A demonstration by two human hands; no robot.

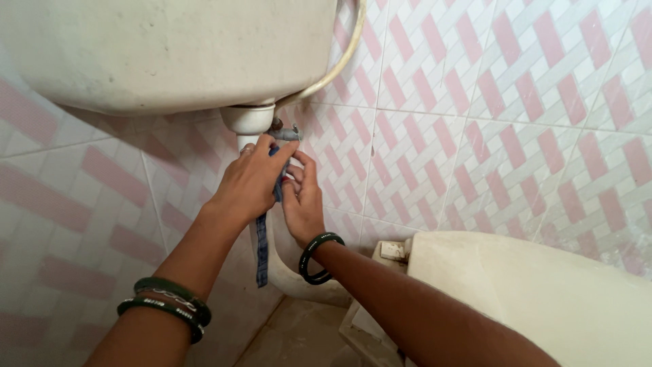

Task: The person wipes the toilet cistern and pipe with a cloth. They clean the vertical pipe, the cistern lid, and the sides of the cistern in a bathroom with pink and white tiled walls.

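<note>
A white flush pipe drops from the bottom of a wall-mounted cream cistern and curves toward the toilet. A strip of blue checked cloth is wound around the pipe just under its white coupling, and its loose end hangs down. My left hand grips the cloth against the pipe from the left. My right hand pinches the same cloth from the right, fingers pointing up. Both wrists wear dark green bangles. The pipe section behind my hands is hidden.
A cream toilet lid fills the lower right, with a hinge block at its back. A thin cream hose curves up beside the cistern. Pink-and-white patterned tiles cover the wall. Brownish floor shows below.
</note>
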